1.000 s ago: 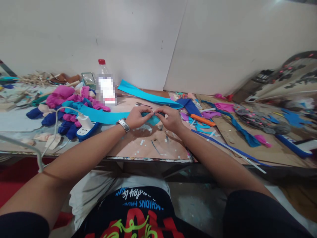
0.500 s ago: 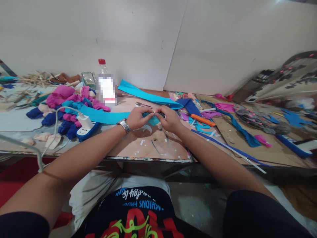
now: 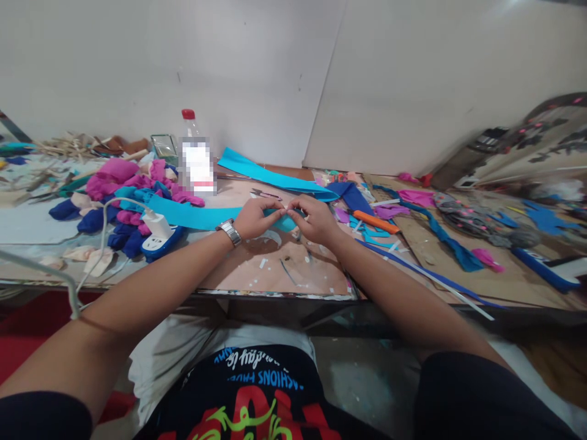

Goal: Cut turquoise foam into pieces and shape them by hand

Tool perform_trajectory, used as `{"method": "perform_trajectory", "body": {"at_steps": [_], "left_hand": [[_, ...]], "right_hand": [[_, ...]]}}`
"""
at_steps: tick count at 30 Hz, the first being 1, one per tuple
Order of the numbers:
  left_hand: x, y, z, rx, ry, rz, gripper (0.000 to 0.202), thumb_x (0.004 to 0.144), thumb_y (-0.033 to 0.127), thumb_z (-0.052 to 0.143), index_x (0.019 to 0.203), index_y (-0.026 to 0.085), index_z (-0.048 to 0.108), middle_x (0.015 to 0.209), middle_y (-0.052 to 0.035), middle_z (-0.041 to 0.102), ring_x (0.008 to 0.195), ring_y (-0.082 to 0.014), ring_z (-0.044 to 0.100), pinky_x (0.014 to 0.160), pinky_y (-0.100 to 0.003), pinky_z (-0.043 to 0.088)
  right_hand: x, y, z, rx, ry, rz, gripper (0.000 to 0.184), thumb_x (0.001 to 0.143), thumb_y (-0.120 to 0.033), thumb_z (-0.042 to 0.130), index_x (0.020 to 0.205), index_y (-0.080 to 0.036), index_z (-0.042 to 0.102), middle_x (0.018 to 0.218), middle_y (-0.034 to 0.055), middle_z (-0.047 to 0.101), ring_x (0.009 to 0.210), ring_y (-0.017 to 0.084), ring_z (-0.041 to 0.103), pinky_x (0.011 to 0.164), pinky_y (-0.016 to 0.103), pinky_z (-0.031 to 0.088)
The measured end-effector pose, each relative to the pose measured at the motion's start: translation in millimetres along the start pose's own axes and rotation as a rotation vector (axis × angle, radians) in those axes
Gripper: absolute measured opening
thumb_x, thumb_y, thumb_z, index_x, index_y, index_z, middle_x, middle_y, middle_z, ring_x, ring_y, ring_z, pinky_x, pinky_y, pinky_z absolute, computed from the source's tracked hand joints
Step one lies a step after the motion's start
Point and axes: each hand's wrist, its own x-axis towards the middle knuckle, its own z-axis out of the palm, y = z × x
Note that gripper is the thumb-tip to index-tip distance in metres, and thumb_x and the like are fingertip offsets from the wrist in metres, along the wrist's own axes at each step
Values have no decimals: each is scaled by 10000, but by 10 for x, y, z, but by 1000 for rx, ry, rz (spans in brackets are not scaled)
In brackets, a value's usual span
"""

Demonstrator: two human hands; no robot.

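Note:
My left hand (image 3: 254, 218), with a metal watch on its wrist, and my right hand (image 3: 314, 220) meet fingertip to fingertip over the work board (image 3: 275, 269). Both pinch the near end of a long turquoise foam strip (image 3: 192, 215) that runs off to the left across the table. The fingers of both hands are curled together on the strip's end. A clear tape roll (image 3: 266, 239) lies on the board just under my left hand.
A white and blue power strip (image 3: 158, 235) with a cable sits at the left beside pink and blue foam pieces (image 3: 119, 183). A red-capped bottle (image 3: 196, 157) stands behind. Small scissors (image 3: 263, 195), an orange cutter (image 3: 375, 222) and blue scraps lie to the right.
My hands have drawn slightly closer together on the strip's end and shifted a little toward the far side. Nothing else has moved.

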Motion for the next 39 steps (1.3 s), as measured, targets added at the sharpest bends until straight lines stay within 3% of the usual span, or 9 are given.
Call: {"method": "perform_trajectory", "body": {"at_steps": [9, 18, 31, 39], "left_hand": [[2, 16, -16, 277, -16, 99, 339, 989, 459, 531, 974, 207, 757, 961, -74, 792, 890, -217, 718, 823, -327, 502], [4, -26, -4, 294, -23, 88, 323, 987, 439, 521, 985, 203, 743, 1005, -81, 789, 924, -228, 711, 846, -341, 503], [-17, 27, -3, 112, 8, 2, 361, 971, 464, 538, 979, 178, 758, 990, -76, 794, 944, -233, 721, 864, -351, 535], [7, -28, 20, 312, -33, 118, 313, 984, 417, 526, 975, 204, 755, 964, -72, 794, 908, -225, 719, 868, -355, 509]], "right_hand": [[-18, 75, 119, 45, -12, 115, 225, 992, -382, 525, 948, -192, 638, 892, 62, 697, 809, 210, 599, 734, 327, 432], [-23, 95, 139, 95, -14, 130, 242, 995, -388, 539, 981, -179, 660, 916, 67, 707, 805, 209, 607, 737, 331, 443], [-9, 48, 66, 53, 38, 95, 176, 945, -335, 618, 973, -194, 722, 891, 65, 728, 743, 194, 610, 679, 322, 453], [-11, 26, 117, 24, 46, 147, 142, 915, -304, 597, 882, -192, 677, 811, 34, 706, 713, 176, 585, 667, 305, 417]]}}
